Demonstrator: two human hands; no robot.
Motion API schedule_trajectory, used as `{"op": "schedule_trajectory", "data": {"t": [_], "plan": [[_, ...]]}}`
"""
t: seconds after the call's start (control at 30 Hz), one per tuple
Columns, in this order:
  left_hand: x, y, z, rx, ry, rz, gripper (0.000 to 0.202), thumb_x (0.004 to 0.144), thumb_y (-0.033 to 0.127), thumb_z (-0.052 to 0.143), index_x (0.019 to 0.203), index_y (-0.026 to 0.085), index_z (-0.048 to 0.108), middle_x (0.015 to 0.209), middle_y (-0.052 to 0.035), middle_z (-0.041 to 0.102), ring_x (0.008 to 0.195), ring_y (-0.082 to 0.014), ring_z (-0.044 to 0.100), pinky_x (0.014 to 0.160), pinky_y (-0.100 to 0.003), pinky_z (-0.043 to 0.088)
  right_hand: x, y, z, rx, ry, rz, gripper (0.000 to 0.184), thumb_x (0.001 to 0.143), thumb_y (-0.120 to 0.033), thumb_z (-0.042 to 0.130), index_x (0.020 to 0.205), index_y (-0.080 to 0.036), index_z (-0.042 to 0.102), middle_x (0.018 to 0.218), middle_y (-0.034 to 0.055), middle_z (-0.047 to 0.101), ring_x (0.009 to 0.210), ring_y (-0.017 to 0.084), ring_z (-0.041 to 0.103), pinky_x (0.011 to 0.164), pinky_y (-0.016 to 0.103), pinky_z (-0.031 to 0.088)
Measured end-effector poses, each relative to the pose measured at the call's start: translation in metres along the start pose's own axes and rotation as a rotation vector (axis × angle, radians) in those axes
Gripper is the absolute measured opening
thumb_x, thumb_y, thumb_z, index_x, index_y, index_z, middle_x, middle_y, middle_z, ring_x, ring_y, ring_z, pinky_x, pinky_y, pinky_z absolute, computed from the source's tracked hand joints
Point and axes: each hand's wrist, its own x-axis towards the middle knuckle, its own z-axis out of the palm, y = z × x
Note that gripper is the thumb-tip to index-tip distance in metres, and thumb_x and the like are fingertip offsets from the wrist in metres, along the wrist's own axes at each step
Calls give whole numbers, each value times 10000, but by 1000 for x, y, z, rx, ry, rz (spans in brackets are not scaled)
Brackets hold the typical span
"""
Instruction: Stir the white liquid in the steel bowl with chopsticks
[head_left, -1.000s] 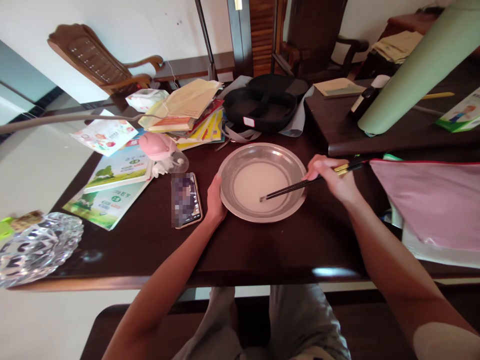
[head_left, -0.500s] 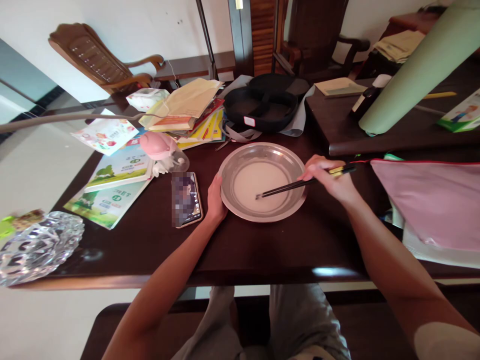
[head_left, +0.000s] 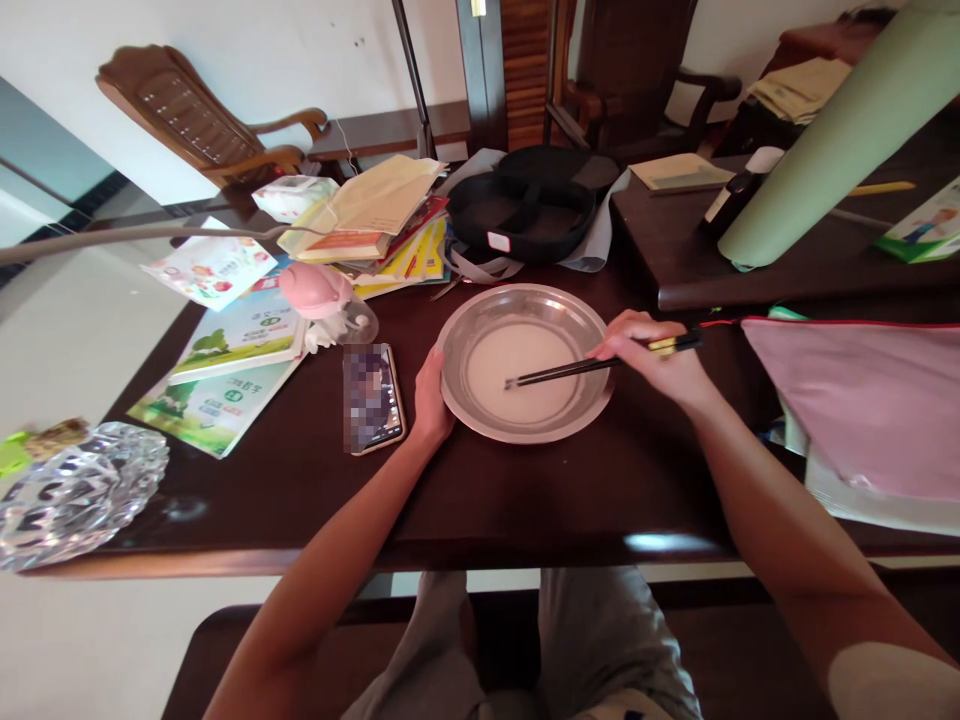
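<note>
A round metal dish (head_left: 480, 423) with a wide rim stands on the dark table in front of me. Whitish, cloudy liquid (head_left: 525, 355) covers its bottom. My left hand (head_left: 430, 395) grips the dish's left rim, with its fingertips partly hidden beneath the edge. Over the right rim, my right hand (head_left: 649, 350) is closed round black chopsticks (head_left: 562, 372) with gold bands near their upper ends. Their tips lie in the liquid, left of the dish's middle. Left of my left hand, a phone (head_left: 375, 398) lies face up with a blurred screen.
Booklets (head_left: 225, 400) and a pink-lidded bottle (head_left: 319, 290) lie to the left, beyond a crystal bowl (head_left: 82, 490). Behind the dish sits an open black case (head_left: 525, 205) beside stacked books. A pink pouch (head_left: 862, 400) and a green cylinder (head_left: 832, 140) occupy the right side.
The chopstick tips have shifted slightly left and up through the liquid, my right hand moving a little left with them. My left hand stays on the rim.
</note>
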Motion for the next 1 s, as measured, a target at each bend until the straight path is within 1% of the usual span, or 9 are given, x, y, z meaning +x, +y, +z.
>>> {"op": "schedule_trajectory", "data": {"t": [0.07, 0.13, 0.3, 0.4, 0.5, 0.57, 0.77, 0.87, 1.0], "plan": [[0, 0, 1, -17, -1, -6, 568, 900, 757, 808, 1129, 242, 875, 1376, -116, 879, 1419, -414, 754, 1229, -515, 603, 1, 3, 6, -41, -44, -29, 424, 989, -757, 827, 801, -382, 884, 840, 27, 877, 841, 291, 775, 868, 514, 605], [0, -1, 1, -13, 2, -3, 561, 906, 756, 805, 1116, 240, 873, 1371, -124, 879, 1428, -420, 749, 1229, -518, 604, 2, 6, 4, -77, 3, -40, 382, 988, -737, 843, 828, -394, 890, 850, 31, 877, 848, 305, 776, 886, 529, 606], [-1, 1, 0, 28, 20, 17, 521, 929, 718, 801, 1094, 229, 874, 1370, -135, 880, 1478, -433, 714, 1252, -526, 586, 0, 4, -13, -30, 213, 27, 579, 1048, -784, 727, 693, -337, 825, 732, 41, 808, 776, 297, 751, 910, 543, 609], [0, 0, -1, 19, 13, 12, 511, 932, 708, 802, 1105, 233, 879, 1383, -126, 877, 1475, -430, 719, 1248, -523, 591, -1, 1, -9, 16, 123, 47, 597, 1046, -773, 732, 659, -323, 800, 713, 35, 794, 754, 282, 761, 890, 528, 619], [1, -3, -2, -4, 7, -4, 540, 921, 730, 815, 1139, 240, 877, 1403, -117, 873, 1463, -415, 734, 1263, -510, 581, -1, 1, 2, -32, -19, 7, 471, 1038, -715, 783, 755, -345, 854, 823, 35, 860, 820, 285, 786, 885, 516, 619], [2, -5, -2, -21, -2, -14, 569, 910, 756, 822, 1158, 247, 878, 1420, -108, 871, 1460, -410, 739, 1268, -505, 578, 1, 2, 6, -82, -25, -30, 405, 1026, -689, 812, 795, -362, 873, 865, 29, 886, 858, 294, 788, 910, 525, 615], [2, -5, -4, -6, 6, -13, 590, 902, 748, 827, 1203, 244, 893, 1440, -103, 871, 1457, -407, 738, 1274, -509, 575, 1, 1, -12, -18, 213, 51, 586, 1025, -799, 745, 676, -334, 813, 729, 31, 825, 765, 283, 756, 898, 523, 614], [1, -4, -4, -11, 1, -10, 563, 925, 733, 812, 1178, 236, 891, 1436, -116, 869, 1461, -408, 736, 1254, -500, 589, 0, 1, -10, 48, 134, 32, 606, 1035, -786, 741, 646, -324, 794, 698, 29, 803, 724, 268, 750, 852, 501, 606], [2, -6, -4, -32, -5, -19, 607, 904, 768, 827, 1191, 237, 888, 1438, -109, 869, 1449, -411, 745, 1239, -498, 601, 0, 5, 5, -63, -16, -36, 500, 1032, -772, 759, 783, -352, 865, 852, 28, 883, 844, 283, 790, 902, 515, 606]]}}
